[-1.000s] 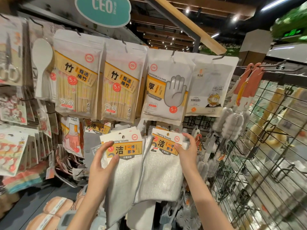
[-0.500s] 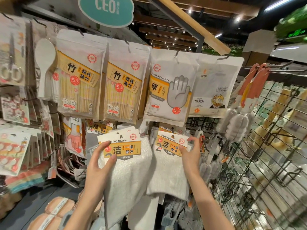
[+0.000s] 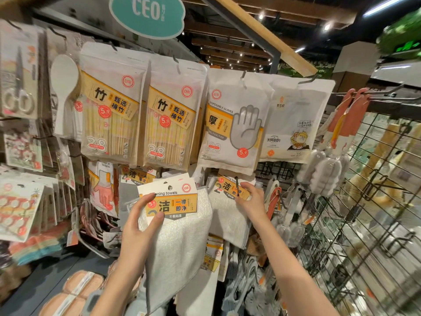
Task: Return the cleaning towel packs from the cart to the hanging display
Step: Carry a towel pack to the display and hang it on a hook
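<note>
Shop hooks (image 3: 243,75) hold many packs; our left hand (image 3: 139,224) pinches one towel pack (image 3: 175,215), our right hand (image 3: 250,199) pinches another towel pack (image 3: 227,215) by its hook; next we find the card holes

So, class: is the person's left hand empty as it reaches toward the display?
No: the left hand grips a cleaning towel pack by its card header.

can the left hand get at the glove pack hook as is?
Probably not: the left hand grips a towel pack, so it isn't free. The glove pack hangs up and right, nothing in front.
</note>
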Action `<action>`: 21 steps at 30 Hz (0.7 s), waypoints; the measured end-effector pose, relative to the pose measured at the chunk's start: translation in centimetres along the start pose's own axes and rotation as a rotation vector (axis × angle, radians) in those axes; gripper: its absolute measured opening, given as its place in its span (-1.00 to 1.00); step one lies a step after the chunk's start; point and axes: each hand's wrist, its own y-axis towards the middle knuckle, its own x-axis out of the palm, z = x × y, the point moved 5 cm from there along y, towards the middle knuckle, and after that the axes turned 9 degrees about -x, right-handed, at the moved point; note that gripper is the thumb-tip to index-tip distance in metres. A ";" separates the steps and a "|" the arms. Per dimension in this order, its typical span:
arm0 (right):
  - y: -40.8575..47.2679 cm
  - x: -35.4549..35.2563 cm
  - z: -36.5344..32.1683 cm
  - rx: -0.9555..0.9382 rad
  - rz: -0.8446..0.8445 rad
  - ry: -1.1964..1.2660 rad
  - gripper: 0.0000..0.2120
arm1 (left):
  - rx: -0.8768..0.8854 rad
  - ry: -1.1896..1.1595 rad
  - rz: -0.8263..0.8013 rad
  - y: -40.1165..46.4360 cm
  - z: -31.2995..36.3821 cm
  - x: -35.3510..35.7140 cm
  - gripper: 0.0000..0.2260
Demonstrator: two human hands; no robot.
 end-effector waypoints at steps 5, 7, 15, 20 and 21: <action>-1.5 -0.1 -0.4 -0.027 -0.037 -0.046 -0.60 | -0.016 -0.001 -0.023 -0.6 0.3 0.5 -0.61; -2.4 -0.5 -1.0 -0.113 -0.015 -0.083 -0.67 | -0.019 -0.012 -0.038 -0.7 0.3 0.7 -0.61; -6.4 0.8 -6.4 -0.302 -0.144 0.073 -0.78 | -0.003 -0.022 -0.099 -1.5 0.6 2.0 -0.62; -8.2 2.5 -8.0 -0.339 -0.246 0.061 -0.47 | -0.004 -0.059 -0.109 -2.2 0.9 2.8 -0.62; -8.5 2.6 -8.1 -0.332 -0.244 0.081 -0.43 | -0.009 -0.068 -0.108 -2.3 1.0 2.8 -0.62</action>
